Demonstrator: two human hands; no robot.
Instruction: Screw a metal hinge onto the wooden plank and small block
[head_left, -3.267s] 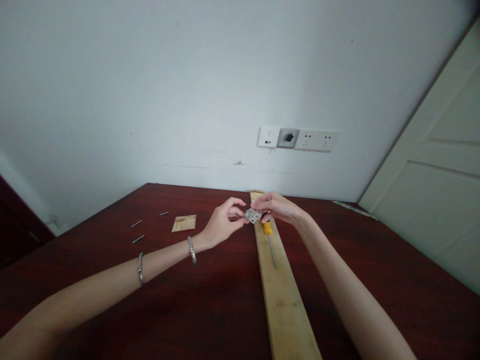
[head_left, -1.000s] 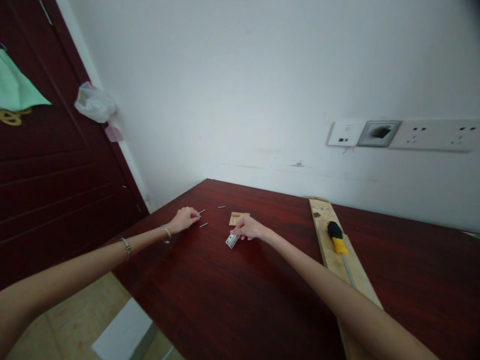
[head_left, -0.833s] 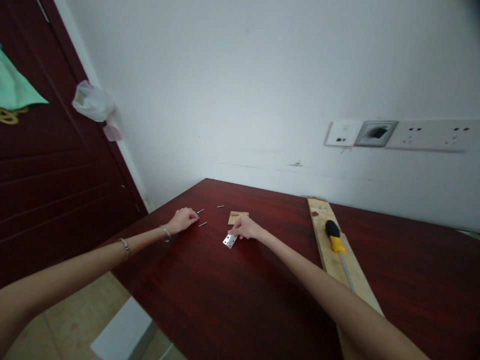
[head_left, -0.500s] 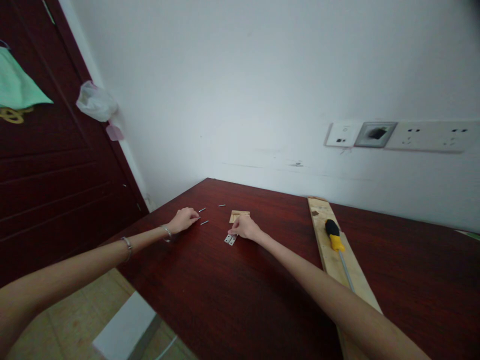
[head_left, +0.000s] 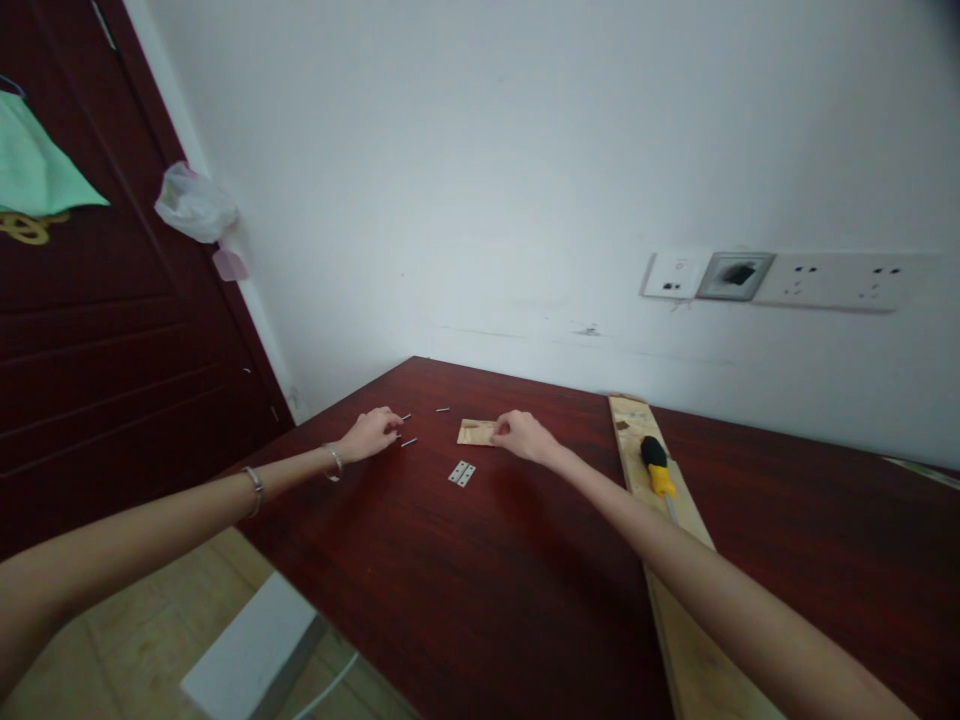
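Note:
My left hand (head_left: 372,433) is closed at the left side of the table, its fingers pinched on a small screw (head_left: 398,437) that shows only at the fingertips. Around that hand lie more screws: one just in front (head_left: 409,442), one partly behind the fingers, and one farther off (head_left: 442,409). My right hand (head_left: 523,437) pinches the right edge of a small flat piece of wood (head_left: 474,432). Nearer to me, a metal butt hinge (head_left: 462,473) lies spread flat on the table, touched by neither hand.
A long wooden board (head_left: 660,560) lies on the dark red table (head_left: 450,600) at the right, under my right forearm. On it rests a yellow and black screwdriver (head_left: 657,465). The white wall with sockets (head_left: 817,282) borders the back; a door (head_left: 112,350) stands left.
My right hand has moved from the hinge, right and slightly away, to the right edge of the wood piece. The hinge now shows whole. My left hand has barely shifted.

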